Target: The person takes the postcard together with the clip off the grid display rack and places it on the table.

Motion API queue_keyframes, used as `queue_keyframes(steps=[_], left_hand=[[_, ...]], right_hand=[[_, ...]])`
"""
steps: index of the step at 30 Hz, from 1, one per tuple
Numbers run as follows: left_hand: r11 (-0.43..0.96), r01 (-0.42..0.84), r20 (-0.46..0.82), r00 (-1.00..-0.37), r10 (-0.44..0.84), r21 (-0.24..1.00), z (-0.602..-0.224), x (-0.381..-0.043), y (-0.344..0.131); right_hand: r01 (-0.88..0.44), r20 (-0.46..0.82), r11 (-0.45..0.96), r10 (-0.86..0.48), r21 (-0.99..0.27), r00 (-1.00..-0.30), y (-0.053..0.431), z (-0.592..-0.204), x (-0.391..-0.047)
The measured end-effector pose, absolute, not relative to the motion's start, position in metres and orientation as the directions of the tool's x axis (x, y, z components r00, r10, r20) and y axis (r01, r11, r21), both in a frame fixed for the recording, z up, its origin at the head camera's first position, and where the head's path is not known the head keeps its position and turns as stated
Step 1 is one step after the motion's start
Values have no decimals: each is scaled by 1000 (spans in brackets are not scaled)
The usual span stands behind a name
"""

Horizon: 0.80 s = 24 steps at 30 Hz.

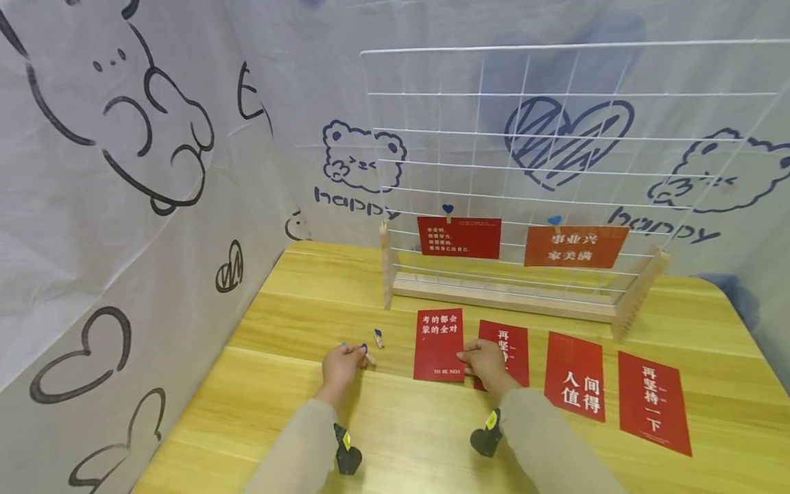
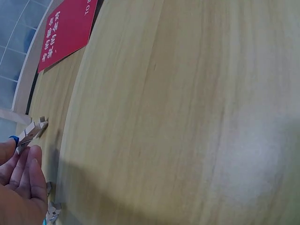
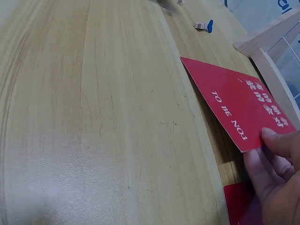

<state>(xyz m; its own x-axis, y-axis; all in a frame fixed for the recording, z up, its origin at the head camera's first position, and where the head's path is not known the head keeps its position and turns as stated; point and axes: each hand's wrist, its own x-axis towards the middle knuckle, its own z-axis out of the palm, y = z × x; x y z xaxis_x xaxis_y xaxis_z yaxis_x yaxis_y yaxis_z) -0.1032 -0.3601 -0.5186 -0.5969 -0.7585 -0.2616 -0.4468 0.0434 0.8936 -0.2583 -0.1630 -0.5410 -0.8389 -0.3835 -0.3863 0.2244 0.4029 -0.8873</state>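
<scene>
1. Both hands are busy here: my right grip (image 1: 487,361) is grasping a red card (image 1: 438,348) by its right edge, thumb on top, fingers underneath, and the card is tilting up off the bench (image 1: 395,425), left of the other cards lying there.
2. Over on the other side, my left grip (image 1: 341,368) is pinching a small wooden clip (image 2: 29,135) with a blue top, just above the bench.
3. So, the step in hand: I'm judging this as the gathering stage, one card and one clip being readied together.
4. The next move, by my reading, is calling for raising the card to the white wire grid (image 1: 555,47), keeping its face outward, and squeezing the clip so it's biting over card and wire together.
5. Counting cards: I'm seeing six. Two are hanging on the grid, a red one (image 1: 459,239) and an orange-looking one (image 1: 577,248); one is in my right grip; three are lying on the bench: one partly under my hand (image 1: 517,350), a middle one (image 1: 574,377), and a far-right one (image 1: 654,405).
6. Counting clips: two are holding the hung cards, one is in my left grip, and a loose clip (image 1: 378,338) is lying nearby. At least one more (image 2: 52,213) is peeking out beside my left grip, partly hidden, so I'm not giving a total.
7. One grid, one wooden stand (image 1: 500,294).
</scene>
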Motion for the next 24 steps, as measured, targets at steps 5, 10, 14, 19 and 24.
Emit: queue_keyframes(steps=[5,10,14,19,24], left_hand=[[58,-486,-272,-578,-770,872,-514,-111,-361],[89,-537,-275,-559,-783,839,-513,-117,-364],[101,-569,-288,-552,-783,816,-513,-120,-365],[133,-595,-303,-574,-761,792,-512,-123,-368],[120,-620,-343,-573,-744,775,-513,-126,-370]], right_hand=[[197,-385,460,-360,-866,-850,-164,-539,-258],[196,-397,496,-340,-846,-853,-164,-537,-257],[191,-400,516,-329,-835,-855,-165,-534,-256],[199,-409,532,-310,-823,-859,-165,-531,-256],[223,-423,541,-280,-811,-862,-165,-530,-257]])
